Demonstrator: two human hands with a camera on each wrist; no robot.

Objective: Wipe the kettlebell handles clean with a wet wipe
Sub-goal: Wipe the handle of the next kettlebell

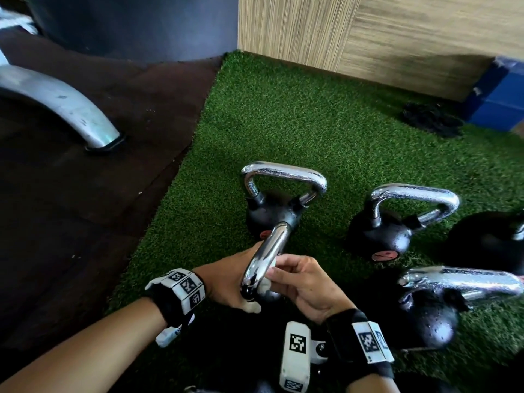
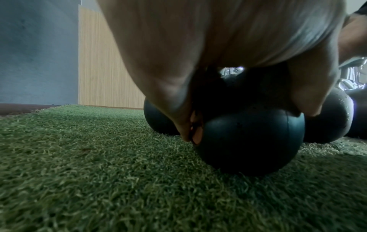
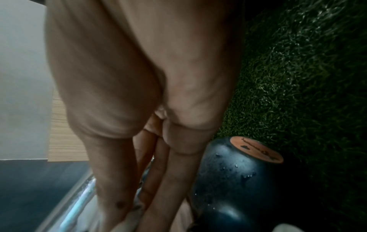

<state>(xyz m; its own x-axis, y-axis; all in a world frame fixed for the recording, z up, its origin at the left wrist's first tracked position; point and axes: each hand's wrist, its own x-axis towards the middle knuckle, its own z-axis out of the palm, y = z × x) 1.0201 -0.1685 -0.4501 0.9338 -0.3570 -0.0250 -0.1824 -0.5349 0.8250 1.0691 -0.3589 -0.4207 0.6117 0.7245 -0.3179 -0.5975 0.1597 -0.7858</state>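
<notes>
Several black kettlebells with chrome handles stand on green turf [image 1: 297, 114]. The nearest one's handle [image 1: 266, 256] rises edge-on between my hands. My left hand [image 1: 241, 290] grips it from the left, low on the loop. My right hand [image 1: 276, 272] pinches a white wet wipe [image 1: 266, 285] against the handle's right side. The left wrist view has my left hand [image 2: 198, 62] above that kettlebell's round body [image 2: 252, 141]. In the right wrist view my fingers [image 3: 158, 180] reach down to the wipe [image 3: 127, 224] beside the chrome bar [image 3: 79, 200].
Other kettlebells stand behind [image 1: 283, 177], to the right [image 1: 414, 194], near right [image 1: 459, 282] and at the right edge [image 1: 487, 239]. A metal machine leg [image 1: 71, 109] stands on dark rubber floor to the left. A wooden wall panel [image 1: 368, 38], a blue box [image 1: 499, 100] and a black bundle [image 1: 431, 120] lie beyond.
</notes>
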